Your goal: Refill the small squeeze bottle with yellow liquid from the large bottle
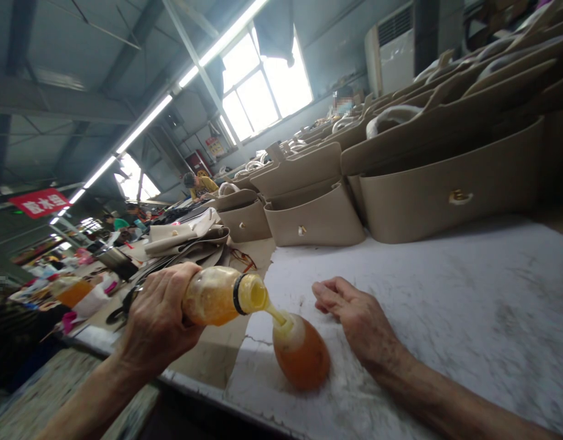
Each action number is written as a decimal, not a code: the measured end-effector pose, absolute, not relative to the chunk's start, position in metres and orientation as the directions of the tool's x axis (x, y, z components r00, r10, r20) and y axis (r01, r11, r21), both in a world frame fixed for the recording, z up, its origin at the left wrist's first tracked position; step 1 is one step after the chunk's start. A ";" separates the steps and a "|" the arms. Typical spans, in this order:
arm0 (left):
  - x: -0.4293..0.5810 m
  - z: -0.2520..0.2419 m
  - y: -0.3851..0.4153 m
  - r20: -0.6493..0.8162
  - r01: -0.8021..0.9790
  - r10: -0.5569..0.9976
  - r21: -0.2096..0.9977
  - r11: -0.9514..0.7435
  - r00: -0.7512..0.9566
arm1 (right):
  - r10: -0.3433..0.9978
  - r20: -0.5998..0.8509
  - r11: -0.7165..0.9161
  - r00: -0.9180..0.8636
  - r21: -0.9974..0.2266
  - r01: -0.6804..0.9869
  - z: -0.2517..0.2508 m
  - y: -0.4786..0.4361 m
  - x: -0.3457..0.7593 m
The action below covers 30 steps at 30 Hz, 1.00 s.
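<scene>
The left hand (160,318) was wrapped tight around a plastic bottle (221,295) of amber glue, tipped almost on its side so that a thin yellow stream ran from its mouth into the neck of a small rounded dispenser bottle (301,353) standing on the white worktable (446,293). The right hand (352,315) lay flat on the tabletop just beside the dispenser, fingers loosely together and holding nothing; it did not appear to touch the little bottle, though the contact line was hard to read. The dispenser looked nearly full, with pale liquid showing right at its neck. Behind the hands, rows of beige handbags (316,214) with small metal clasps stood along the table, and a heap of cut beige panels (185,238) lay to the left; other workers sat far off under the strip lights. The main risk, as I judged it, was overflow: with the level already at the neck, any further pouring could send glue down the dispenser's sides and onto the table. The narrow opening also left little margin, so a slight waver of the pouring hand could put the stream beside the mouth. And since nothing gripped the dispenser, a nudge from the larger bottle's rim might tip it toward the edge.
</scene>
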<state>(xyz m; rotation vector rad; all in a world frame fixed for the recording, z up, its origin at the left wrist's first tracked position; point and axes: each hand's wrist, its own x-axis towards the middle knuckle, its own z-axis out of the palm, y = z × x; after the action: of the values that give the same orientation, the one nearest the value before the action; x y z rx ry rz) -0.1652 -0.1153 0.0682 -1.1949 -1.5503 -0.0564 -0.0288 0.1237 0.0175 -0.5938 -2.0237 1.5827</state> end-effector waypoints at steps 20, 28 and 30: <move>-0.167 0.062 -0.112 0.776 0.706 0.616 -0.511 0.491 0.134 | 0.613 0.121 0.227 -0.781 -0.974 0.027 0.019 0.124 -0.031; -0.166 0.056 -0.113 0.780 0.730 0.618 -0.481 0.486 0.102 | 0.620 0.133 0.221 -0.773 -0.975 0.009 0.022 0.121 -0.029; -0.166 0.055 -0.113 0.778 0.732 0.624 -0.471 0.493 0.080 | 0.618 0.132 0.218 -0.775 -0.976 0.007 0.022 0.121 -0.029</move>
<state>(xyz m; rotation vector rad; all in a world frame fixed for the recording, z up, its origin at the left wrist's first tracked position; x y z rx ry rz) -0.1655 -0.1134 0.0551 -1.1922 -1.6094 -0.1196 -0.0289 0.1213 0.0222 -0.5752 -1.9944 1.5934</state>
